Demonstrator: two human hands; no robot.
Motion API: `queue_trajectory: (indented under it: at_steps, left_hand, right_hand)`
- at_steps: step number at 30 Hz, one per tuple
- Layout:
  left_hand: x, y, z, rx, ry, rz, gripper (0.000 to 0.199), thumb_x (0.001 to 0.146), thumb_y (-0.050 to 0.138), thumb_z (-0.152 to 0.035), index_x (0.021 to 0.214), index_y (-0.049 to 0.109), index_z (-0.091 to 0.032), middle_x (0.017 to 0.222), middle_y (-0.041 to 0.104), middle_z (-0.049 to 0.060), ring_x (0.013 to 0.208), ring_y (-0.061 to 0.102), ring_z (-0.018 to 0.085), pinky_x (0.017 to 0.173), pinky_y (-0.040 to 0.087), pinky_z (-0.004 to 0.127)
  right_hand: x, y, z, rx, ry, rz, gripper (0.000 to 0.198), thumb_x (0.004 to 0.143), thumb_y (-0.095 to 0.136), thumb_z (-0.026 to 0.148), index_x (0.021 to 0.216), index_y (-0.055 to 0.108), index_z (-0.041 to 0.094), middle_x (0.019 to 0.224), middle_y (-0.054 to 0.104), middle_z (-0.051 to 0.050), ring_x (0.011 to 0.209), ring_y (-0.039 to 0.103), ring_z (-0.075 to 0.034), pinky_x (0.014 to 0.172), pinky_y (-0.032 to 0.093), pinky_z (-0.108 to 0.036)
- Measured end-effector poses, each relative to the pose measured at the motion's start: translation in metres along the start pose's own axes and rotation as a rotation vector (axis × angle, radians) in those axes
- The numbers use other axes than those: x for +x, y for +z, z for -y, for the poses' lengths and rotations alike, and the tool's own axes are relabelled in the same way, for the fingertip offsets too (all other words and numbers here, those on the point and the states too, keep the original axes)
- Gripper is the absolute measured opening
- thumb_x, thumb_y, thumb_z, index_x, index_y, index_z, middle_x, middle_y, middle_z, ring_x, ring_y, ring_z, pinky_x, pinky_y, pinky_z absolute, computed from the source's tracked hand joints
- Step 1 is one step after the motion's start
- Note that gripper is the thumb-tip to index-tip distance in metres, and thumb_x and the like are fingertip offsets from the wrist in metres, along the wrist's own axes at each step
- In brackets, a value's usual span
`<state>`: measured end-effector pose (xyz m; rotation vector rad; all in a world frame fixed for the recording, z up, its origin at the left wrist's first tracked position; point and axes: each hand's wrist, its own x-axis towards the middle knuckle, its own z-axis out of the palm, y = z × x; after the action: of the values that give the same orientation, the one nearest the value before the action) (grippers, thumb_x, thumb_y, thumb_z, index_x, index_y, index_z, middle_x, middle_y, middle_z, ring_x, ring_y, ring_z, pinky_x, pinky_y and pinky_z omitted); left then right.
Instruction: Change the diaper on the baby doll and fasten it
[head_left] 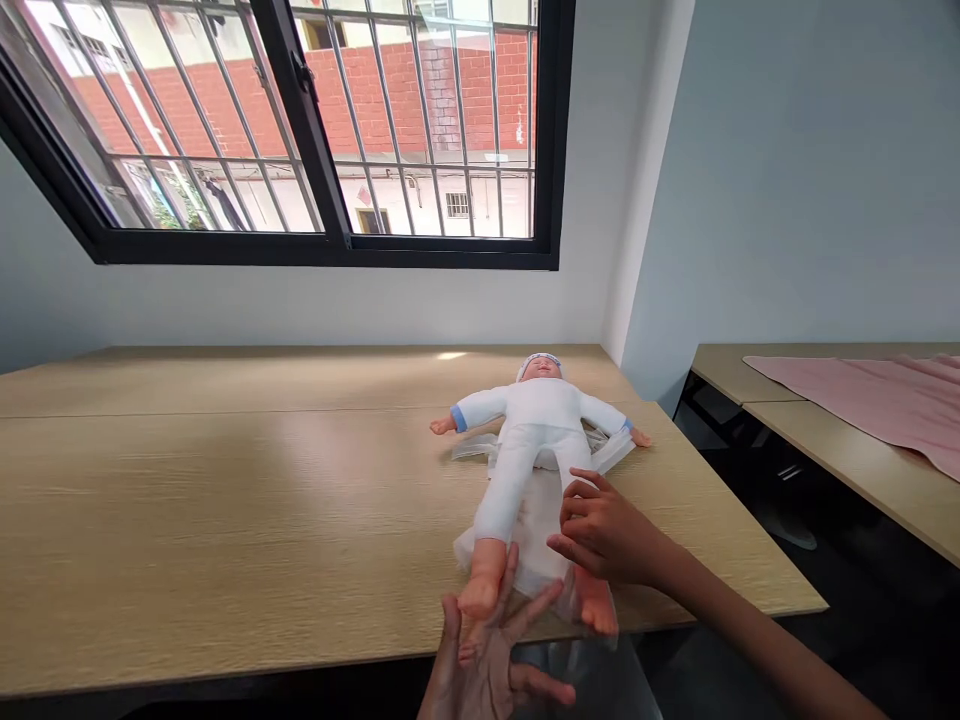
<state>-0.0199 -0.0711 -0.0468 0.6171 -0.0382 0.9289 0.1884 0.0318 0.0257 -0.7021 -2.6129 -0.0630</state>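
A baby doll (544, 403) in a white suit with blue cuffs and a patterned cap lies on its back, arms spread and bare feet toward me. Beneath its hips is an opened white diaper (541, 525), with side flaps spread out and the front part lying between the legs. My left hand (487, 655) is palm up at the table's front edge, fingers spread beside the doll's left-side foot in view. Over the other leg is my right hand (600, 525), its index finger and thumb stretched out, the rest bent, with nothing visible in it.
The doll lies on a wooden table (225, 520), near its right edge. To the right, across a dark gap, a second table (840, 440) bears a pink cloth (877, 395). A barred window (420, 250) is in the wall behind. Something translucent (600, 680) shows below the front edge.
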Motion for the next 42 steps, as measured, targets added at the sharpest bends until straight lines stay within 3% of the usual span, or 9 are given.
queue_trajectory:
  at_steps: [4,8,12,17,22,26,32,37,42]
  left_hand:
    - [-0.001,0.005,-0.016,0.020,0.089,-0.009,0.084,0.077,0.018,-0.081,0.143,0.038,-0.032,0.156,0.021,0.004,0.105,0.064,0.032,0.097,0.041,0.040]
    - [-0.001,0.014,-0.025,0.056,0.202,-0.176,0.081,0.081,0.021,-0.076,0.139,0.046,-0.024,0.158,0.006,-0.002,0.110,0.061,0.031,0.099,0.043,0.040]
    - [-0.004,0.009,-0.026,0.100,0.266,-0.284,0.070,0.089,0.024,-0.065,0.137,0.048,-0.021,0.157,0.013,-0.001,0.121,0.053,0.032,0.105,0.039,0.044]
    - [-0.007,-0.005,-0.023,-0.009,0.314,-0.165,0.077,0.087,0.014,-0.069,0.143,0.039,-0.021,0.153,0.029,0.003,0.130,0.043,0.030,0.111,0.033,0.046]
    - [-0.004,-0.004,-0.025,-0.053,0.302,-0.059,0.079,0.086,0.011,-0.069,0.146,0.031,-0.022,0.152,0.032,0.005,0.133,0.039,0.029,0.113,0.027,0.046]
    - [-0.002,0.002,-0.030,-0.100,0.285,0.054,0.086,0.085,0.005,-0.071,0.145,0.033,-0.017,0.153,0.029,0.006,0.135,0.038,0.027,0.115,0.023,0.043]
    - [0.001,0.005,-0.034,-0.151,0.238,0.108,0.087,0.089,-0.011,-0.059,0.142,0.038,-0.010,0.151,0.031,0.007,0.135,0.039,0.018,0.117,0.019,0.035]
    - [0.005,0.003,-0.026,-0.163,0.275,0.123,0.086,0.089,-0.012,-0.057,0.142,0.040,-0.013,0.149,0.035,0.007,0.131,0.044,0.016,0.115,0.023,0.034]
    - [0.007,0.003,-0.011,-0.167,0.286,0.113,0.082,0.090,-0.014,-0.055,0.143,0.037,-0.019,0.152,0.028,0.003,0.130,0.045,0.015,0.114,0.024,0.033]
  right_hand:
    - [-0.005,0.002,-0.008,-0.059,-0.029,0.070,0.033,0.090,0.053,0.034,0.063,0.063,0.020,0.064,0.062,-0.001,0.084,0.060,-0.016,0.111,0.029,-0.041]
    - [-0.014,-0.004,-0.019,0.029,-0.016,0.143,0.010,0.085,0.059,0.025,0.081,0.067,0.020,0.081,0.068,-0.002,0.098,0.060,-0.017,0.116,0.020,-0.045]
    - [-0.023,-0.014,-0.024,0.106,0.044,0.206,0.039,0.076,0.055,0.008,0.110,0.066,0.023,0.098,0.068,-0.004,0.104,0.059,-0.018,0.117,0.014,-0.048]
    - [-0.029,-0.017,-0.015,0.056,0.070,0.208,0.054,0.068,0.058,0.010,0.118,0.063,0.029,0.095,0.064,-0.005,0.108,0.054,-0.024,0.113,0.015,-0.053]
    - [-0.025,-0.008,-0.003,-0.034,0.137,0.201,0.034,0.073,0.065,0.028,0.107,0.068,0.027,0.091,0.061,-0.006,0.105,0.051,-0.027,0.110,0.015,-0.059]
    - [-0.020,-0.001,0.001,-0.082,0.185,0.203,0.019,0.077,0.059,0.022,0.094,0.067,0.022,0.091,0.061,-0.008,0.105,0.051,-0.028,0.107,0.016,-0.063]
    - [-0.019,-0.002,-0.003,0.286,0.344,-0.073,0.026,0.079,0.043,0.008,0.093,0.061,0.021,0.095,0.062,-0.005,0.091,0.057,-0.020,0.103,0.034,-0.046]
    - [-0.016,0.004,-0.018,0.871,0.639,-0.374,0.019,0.080,0.051,0.027,0.091,0.064,0.020,0.091,0.067,-0.005,0.088,0.061,-0.022,0.083,0.048,-0.035]
    - [-0.003,0.003,-0.036,1.162,0.851,-0.559,0.030,0.076,0.061,0.041,0.095,0.067,0.019,0.094,0.070,-0.006,0.091,0.062,-0.023,0.088,0.047,-0.038]
